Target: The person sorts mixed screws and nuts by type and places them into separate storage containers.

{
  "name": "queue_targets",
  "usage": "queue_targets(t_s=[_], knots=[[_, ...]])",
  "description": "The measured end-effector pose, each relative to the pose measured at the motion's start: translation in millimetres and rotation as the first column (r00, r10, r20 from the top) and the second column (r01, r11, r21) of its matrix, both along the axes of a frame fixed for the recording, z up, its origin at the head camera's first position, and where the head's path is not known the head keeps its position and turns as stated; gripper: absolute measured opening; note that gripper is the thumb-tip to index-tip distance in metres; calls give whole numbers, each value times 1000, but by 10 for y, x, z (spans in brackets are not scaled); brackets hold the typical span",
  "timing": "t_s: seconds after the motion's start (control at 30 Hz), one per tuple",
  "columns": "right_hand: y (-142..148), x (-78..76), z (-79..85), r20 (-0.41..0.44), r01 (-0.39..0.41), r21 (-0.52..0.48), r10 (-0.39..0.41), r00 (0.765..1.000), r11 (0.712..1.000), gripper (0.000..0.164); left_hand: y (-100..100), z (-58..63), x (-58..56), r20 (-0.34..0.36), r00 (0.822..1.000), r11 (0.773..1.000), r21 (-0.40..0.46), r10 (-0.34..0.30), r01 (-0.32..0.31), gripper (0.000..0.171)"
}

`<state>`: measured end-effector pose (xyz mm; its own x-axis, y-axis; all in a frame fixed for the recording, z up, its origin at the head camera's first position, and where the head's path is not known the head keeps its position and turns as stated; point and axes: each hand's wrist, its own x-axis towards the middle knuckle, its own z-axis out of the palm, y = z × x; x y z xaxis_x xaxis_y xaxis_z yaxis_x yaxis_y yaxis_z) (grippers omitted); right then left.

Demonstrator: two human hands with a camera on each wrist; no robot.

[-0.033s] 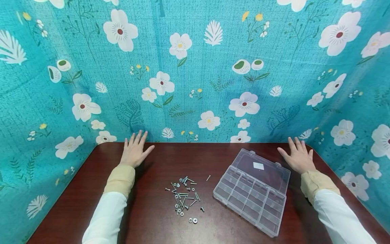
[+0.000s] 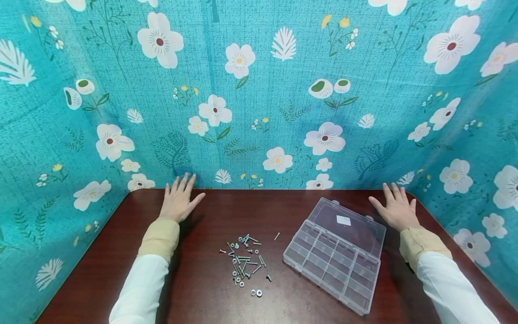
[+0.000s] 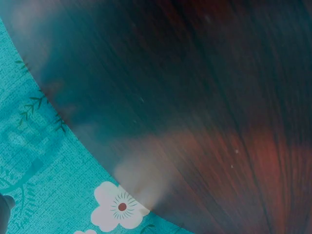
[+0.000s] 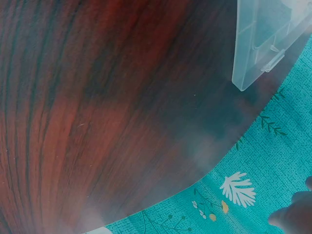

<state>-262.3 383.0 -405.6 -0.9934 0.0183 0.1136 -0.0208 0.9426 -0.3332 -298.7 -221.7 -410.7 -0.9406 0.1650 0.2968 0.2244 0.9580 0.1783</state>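
Note:
My left hand (image 2: pixel 178 200) is held over the far left edge of the table, fingers straight and spread, holding nothing. Over the far right edge, my right hand (image 2: pixel 397 207) is spread the same way, just right of a clear plastic compartment box. That box (image 2: pixel 323 286) lies with its lid (image 2: pixel 356 234) folded back, a small white label (image 2: pixel 343 220) on the lid. Between the hands, nearer the front, several loose metal screws (image 2: pixel 252 263) lie scattered with nuts (image 2: pixel 259 293) and washers. Fingertips (image 4: pixel 295 217) show at the right wrist view's lower right corner.
The dark red-brown wooden table (image 2: pixel 210 216) has rounded far corners. A turquoise floral curtain (image 2: pixel 259 112) hangs behind it and along both sides. One screw (image 2: pixel 277 236) lies apart from the pile, toward the box.

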Motion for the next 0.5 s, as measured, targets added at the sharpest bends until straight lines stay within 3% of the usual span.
queue_targets(t_s=[0.23, 0.5], knots=[[19, 39, 6, -61, -5, -24, 4, 998, 1000, 82, -12, 87, 23, 61, 998, 999, 44, -11, 8, 73], [-180, 198, 188, -81, 13, -52, -17, 997, 999, 73, 48, 162, 87, 190, 980, 988, 149, -62, 33, 62]])
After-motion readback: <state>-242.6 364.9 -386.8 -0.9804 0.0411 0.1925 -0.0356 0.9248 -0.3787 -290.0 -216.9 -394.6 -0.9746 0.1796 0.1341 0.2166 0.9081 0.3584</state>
